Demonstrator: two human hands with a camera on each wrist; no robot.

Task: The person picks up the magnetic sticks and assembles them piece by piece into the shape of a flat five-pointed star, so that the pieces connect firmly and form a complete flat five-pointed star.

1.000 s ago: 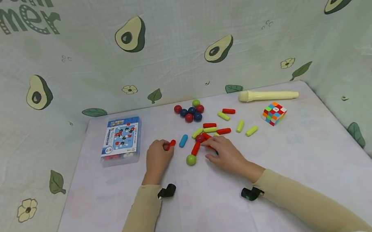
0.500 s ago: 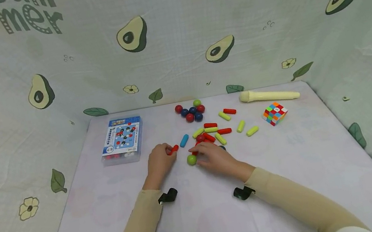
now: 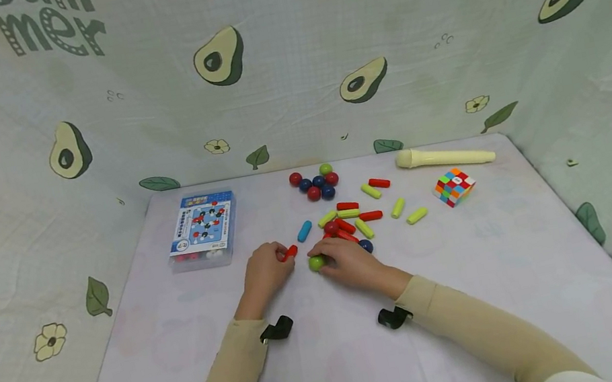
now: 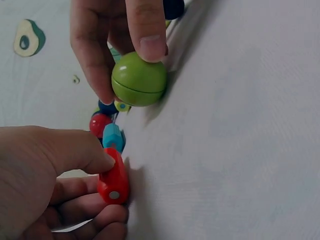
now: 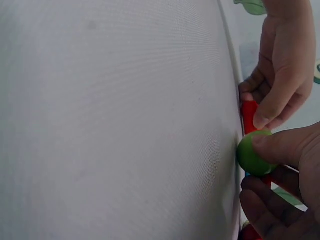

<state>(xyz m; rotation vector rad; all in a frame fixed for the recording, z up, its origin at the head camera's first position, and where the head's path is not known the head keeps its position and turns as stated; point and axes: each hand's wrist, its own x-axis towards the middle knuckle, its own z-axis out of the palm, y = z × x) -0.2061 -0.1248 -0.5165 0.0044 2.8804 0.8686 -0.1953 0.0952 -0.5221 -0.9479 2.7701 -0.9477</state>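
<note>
My left hand (image 3: 264, 272) pinches a short red rod (image 4: 114, 180) between thumb and fingers; a silver disc shows on its end in the left wrist view. To its right, my right hand (image 3: 352, 265) pinches a green ball (image 4: 139, 82) with thumb and fingers, low over the table. The ball and the rod's far end come close together in the right wrist view. Just beyond the right hand's fingers lie a red ball (image 3: 331, 227) and red rods (image 3: 347, 236), partly hidden by that hand. A dark blue ball (image 3: 365, 246) shows beside its knuckles.
A blue rod (image 3: 304, 231) lies between and beyond the hands. Yellow-green rods (image 3: 364, 228) and more red rods are scattered behind, with several balls (image 3: 314, 193) clustered farther back. A clear box (image 3: 204, 231) stands left; a puzzle cube (image 3: 455, 186) and a cream microphone (image 3: 445, 157) lie right.
My right hand has moved left from the red ball and rods to the green ball and now pinches it. My left hand, still holding the red rod, has come slightly toward me.
</note>
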